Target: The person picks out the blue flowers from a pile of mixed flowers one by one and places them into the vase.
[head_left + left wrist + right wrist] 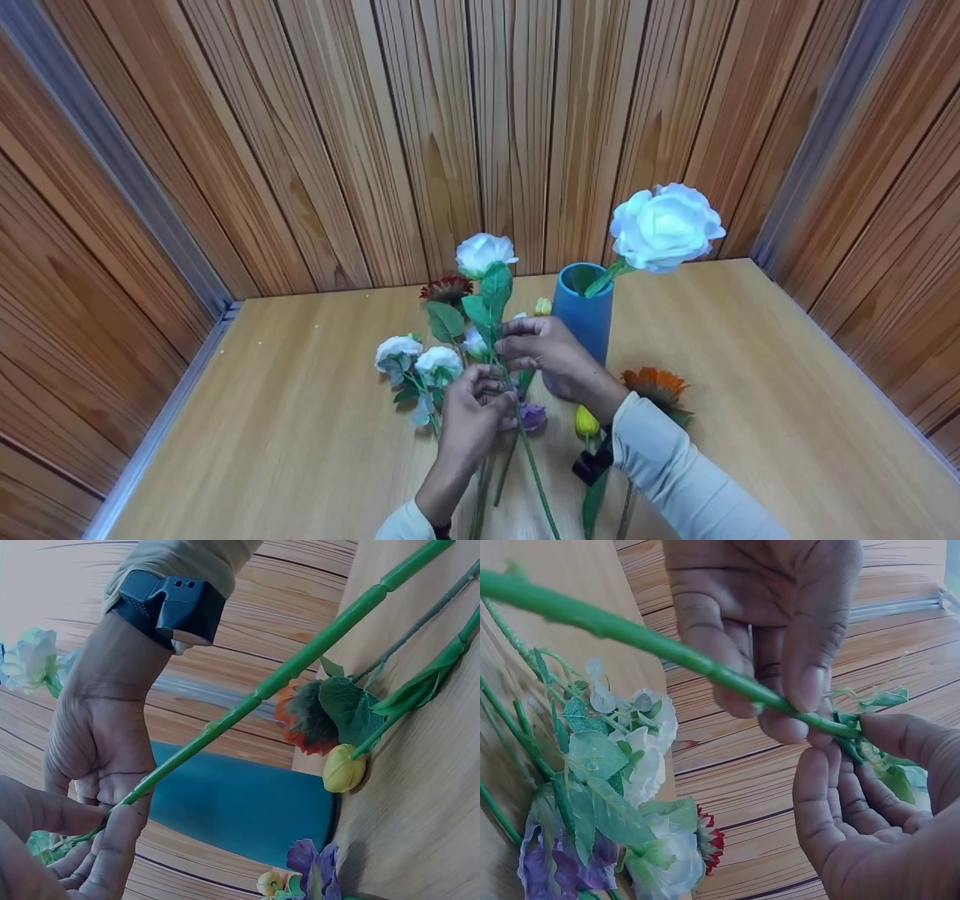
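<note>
An artificial white rose [484, 255] stands upright between both hands, its long green stem [534, 457] slanting down toward the front of the table. My left hand [472, 412] pinches the stem between thumb and fingers. Just above it, my right hand [555, 356] grips the same stem at the base of the leaves [491, 296]. In the right wrist view, the thumbs of the left hand [772, 637] and right hand [892, 817] both press on the stem [667, 649]. Behind the right hand is a blue vase [583, 319] with a large white rose [664, 229] leaning right out of it.
Several artificial flowers lie around the hands: white blooms [439, 364] on the left, a dark red flower [448, 289] behind, a purple flower [532, 417] beneath. A yellow tulip [586, 421] and an orange flower [655, 386] lie by the right forearm. Wood-panelled walls [420, 142] enclose the table.
</note>
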`<control>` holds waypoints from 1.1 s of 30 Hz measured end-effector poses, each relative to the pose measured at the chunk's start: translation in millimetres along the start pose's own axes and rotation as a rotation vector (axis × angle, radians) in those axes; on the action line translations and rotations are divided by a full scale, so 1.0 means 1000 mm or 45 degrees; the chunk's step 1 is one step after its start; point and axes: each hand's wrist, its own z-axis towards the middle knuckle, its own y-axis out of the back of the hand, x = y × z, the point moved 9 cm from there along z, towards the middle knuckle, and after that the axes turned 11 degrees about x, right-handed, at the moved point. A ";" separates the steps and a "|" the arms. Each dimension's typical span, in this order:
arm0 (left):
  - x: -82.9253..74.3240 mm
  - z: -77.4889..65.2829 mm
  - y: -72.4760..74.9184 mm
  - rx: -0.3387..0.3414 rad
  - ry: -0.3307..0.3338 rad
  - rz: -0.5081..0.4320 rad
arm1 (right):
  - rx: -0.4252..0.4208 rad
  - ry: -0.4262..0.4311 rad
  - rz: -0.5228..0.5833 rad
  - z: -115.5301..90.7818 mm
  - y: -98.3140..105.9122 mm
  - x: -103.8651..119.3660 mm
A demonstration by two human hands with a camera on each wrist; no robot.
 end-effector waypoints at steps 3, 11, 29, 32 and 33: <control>0.000 -0.001 0.000 0.006 0.023 -0.011 | 0.003 -0.017 -0.002 0.000 0.000 0.001; 0.001 -0.001 -0.002 0.023 0.036 -0.014 | 0.003 -0.047 0.001 0.000 0.001 0.004; -0.001 -0.003 -0.003 0.017 -0.020 -0.025 | 0.040 -0.085 -0.006 0.002 -0.002 0.010; -0.001 -0.004 -0.003 0.022 -0.026 -0.039 | 0.025 -0.093 -0.004 0.002 -0.002 0.011; -0.002 -0.004 -0.003 0.025 -0.030 -0.046 | 0.023 -0.094 -0.002 0.002 -0.002 0.011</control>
